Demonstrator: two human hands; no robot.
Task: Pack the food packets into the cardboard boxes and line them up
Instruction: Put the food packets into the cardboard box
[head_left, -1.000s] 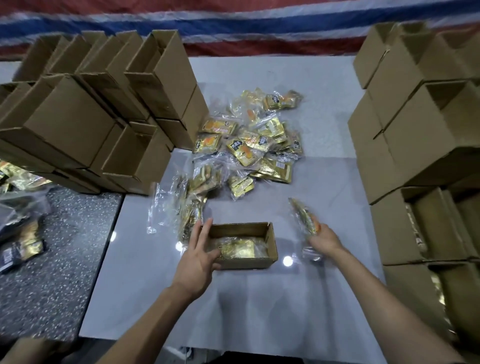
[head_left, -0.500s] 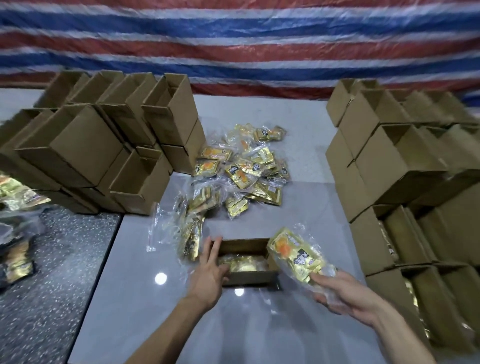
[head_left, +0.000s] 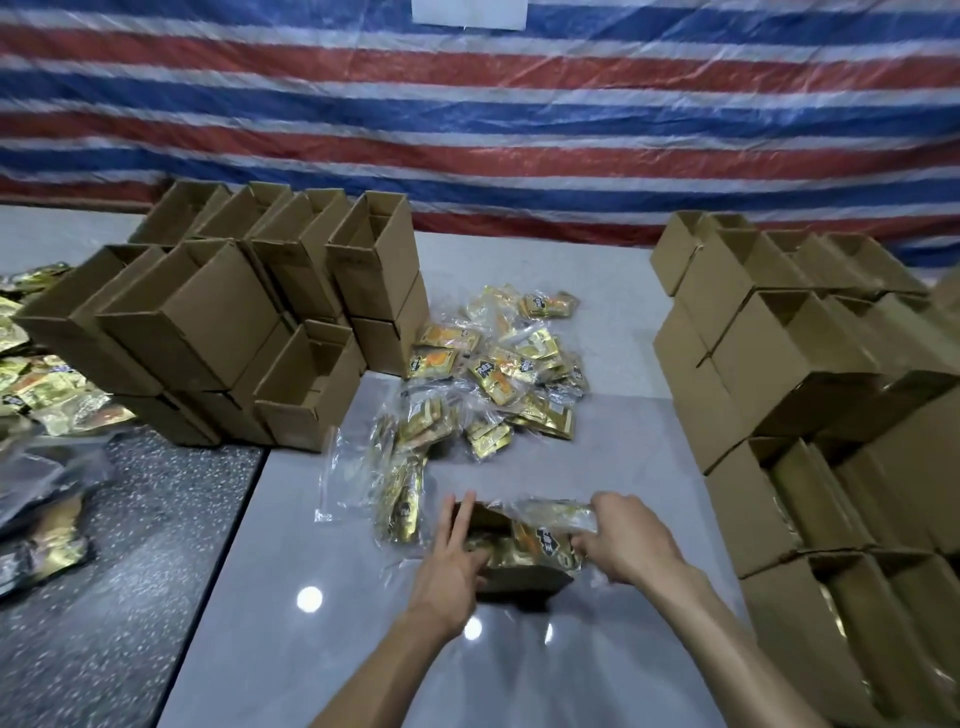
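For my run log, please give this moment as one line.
step: packing | left hand: fingers straight against box | right hand: holds packet at box | loose packets: heaped behind box

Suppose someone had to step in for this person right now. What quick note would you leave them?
Left hand: fingers straight, steadying the left side of the open box on the grey table.
Right hand: grips a packet that lies partly in that box.
Done: the right stack of boxes, with gold packets showing in the lower ones.
Left: seat this packet, then work through the loose pile behind the box, taking empty boxes from the left and lining each one up.
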